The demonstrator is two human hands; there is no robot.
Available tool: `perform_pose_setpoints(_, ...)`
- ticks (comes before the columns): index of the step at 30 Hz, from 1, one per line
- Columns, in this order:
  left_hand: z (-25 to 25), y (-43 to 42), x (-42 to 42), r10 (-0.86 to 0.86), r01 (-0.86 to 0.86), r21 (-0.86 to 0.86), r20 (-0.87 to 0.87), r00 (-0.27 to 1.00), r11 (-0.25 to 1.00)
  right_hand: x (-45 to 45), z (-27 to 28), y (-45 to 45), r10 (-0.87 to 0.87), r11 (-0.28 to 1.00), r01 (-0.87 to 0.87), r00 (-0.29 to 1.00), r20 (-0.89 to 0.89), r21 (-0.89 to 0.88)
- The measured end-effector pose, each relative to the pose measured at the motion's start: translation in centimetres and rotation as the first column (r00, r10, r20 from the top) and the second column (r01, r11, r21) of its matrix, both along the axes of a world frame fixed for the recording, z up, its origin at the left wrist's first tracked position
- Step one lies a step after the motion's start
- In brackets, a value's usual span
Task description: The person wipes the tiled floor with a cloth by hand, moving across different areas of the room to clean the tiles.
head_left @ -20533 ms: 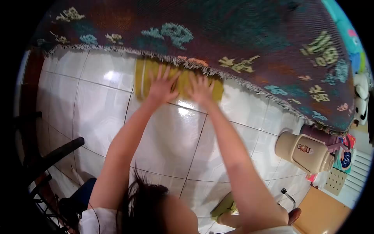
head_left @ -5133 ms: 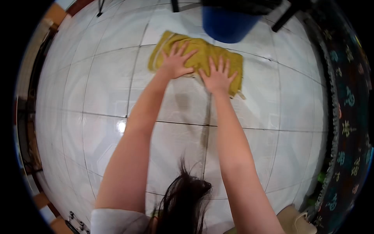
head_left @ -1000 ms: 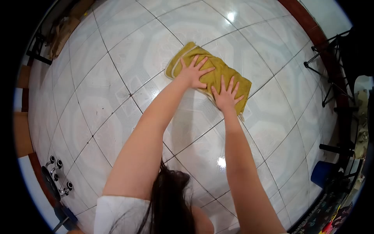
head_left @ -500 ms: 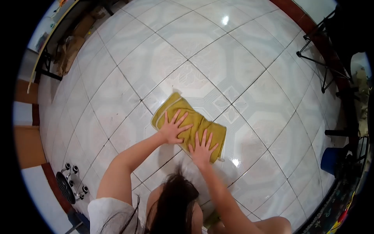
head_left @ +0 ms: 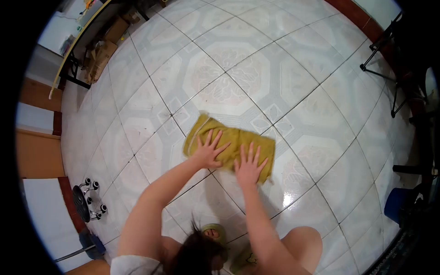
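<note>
A mustard-yellow cloth with a pale stripe near its left end lies folded on the tiled floor. My left hand presses flat on the cloth's left half, fingers spread. On its right half rests my right hand, also flat with the fingers apart. Both arms reach forward from the bottom of the view. The cloth's underside is hidden against the tiles. Wet-looking glare shows on the floor to the lower right of the cloth.
A wheeled stool stands at the left, above a blue broom head. Cardboard lies under a table at the upper left. A blue bucket and a black folding frame stand at the right. A green slipper is near the bottom.
The cloth and both hands on it have shifted slightly to the right and now lie straighter across the view. The head has moved, so a slippered foot shows below.
</note>
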State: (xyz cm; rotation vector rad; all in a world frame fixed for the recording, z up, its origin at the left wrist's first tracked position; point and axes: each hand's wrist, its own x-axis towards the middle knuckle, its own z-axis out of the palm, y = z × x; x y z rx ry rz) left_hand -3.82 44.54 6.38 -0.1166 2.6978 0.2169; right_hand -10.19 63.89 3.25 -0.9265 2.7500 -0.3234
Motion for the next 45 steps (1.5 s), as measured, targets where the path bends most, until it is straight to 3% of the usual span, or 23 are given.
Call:
perform_pose_setpoints(3, -0.6, 2.1, -6.4, 0.117, -0.115, -0.174, 0.006, 0.993, 0.978, -4.0, 0.6, -2.6, -0.209, 0.977, 0.208, 0.978, 0.023, 0.044)
perform_pose_setpoints(5, -1.0, 2.1, -10.6, 0.126, -0.122, -0.285, -0.005, 0.992, 0.951, -7.5, 0.3, -4.5, -0.235, 0.972, 0.234, 0.971, 0.046, 0.025)
perform_pose_setpoints(8, -1.8, 0.8, -15.0, 0.214, -0.210, -0.283, -0.015, 0.977, 0.936, -12.8, -0.6, -6.0, -0.187, 0.982, 0.187, 0.982, -0.002, 0.005)
perform_pose_setpoints(14, -2.4, -3.6, -20.5, 0.176, -0.205, -0.241, -0.137, 0.975, 0.948, -18.7, -1.2, -10.1, -0.180, 0.984, 0.180, 0.981, -0.079, 0.001)
perform_pose_setpoints(17, -2.9, -6.1, -22.9, 0.040, -0.083, -0.218, -0.193, 0.980, 0.973, -19.9, -1.7, -11.2, -0.218, 0.975, 0.221, 0.970, -0.104, 0.022)
perform_pose_setpoints(20, -3.1, -9.0, -25.5, -0.226, 0.184, -0.183, -0.237, 0.945, 0.966, -20.0, -1.5, -11.6, -0.240, 0.966, 0.249, 0.963, -0.122, 0.068)
perform_pose_setpoints(23, -2.8, -11.7, -28.6, -0.477, 0.457, -0.138, -0.271, 0.836, 0.879, -20.0, -1.6, -11.9, -0.277, 0.951, 0.294, 0.948, -0.159, 0.097)
perform_pose_setpoints(26, -3.5, -13.9, -30.3, -0.535, 0.565, -0.036, -0.374, 0.757, 0.824, -20.0, -2.0, -12.8, -0.332, 0.924, 0.358, 0.926, -0.177, 0.137)
perform_pose_setpoints(30, -3.7, -15.7, -32.3, -0.495, 0.545, -0.013, -0.438, 0.750, 0.838, -20.7, -1.0, -15.4, -0.503, 0.835, 0.514, 0.857, -0.110, 0.197)
perform_pose_setpoints(33, -4.9, -17.4, -33.2, -0.491, 0.559, 0.001, -0.476, 0.729, 0.829, -20.3, -1.4, -18.3, -0.664, 0.734, 0.664, 0.746, -0.056, 0.144)
perform_pose_setpoints(38, -5.3, -20.5, -33.6, -0.508, 0.588, -0.022, -0.528, 0.680, 0.809, -20.1, -1.1, -20.4, -0.713, 0.696, 0.701, 0.701, 0.032, 0.156)
perform_pose_setpoints(45, -4.8, -19.6, -33.3, -0.512, 0.547, -0.063, -0.457, 0.728, 0.835, -20.0, -1.8, -19.4, -0.716, 0.696, 0.709, 0.697, 0.031, 0.113)
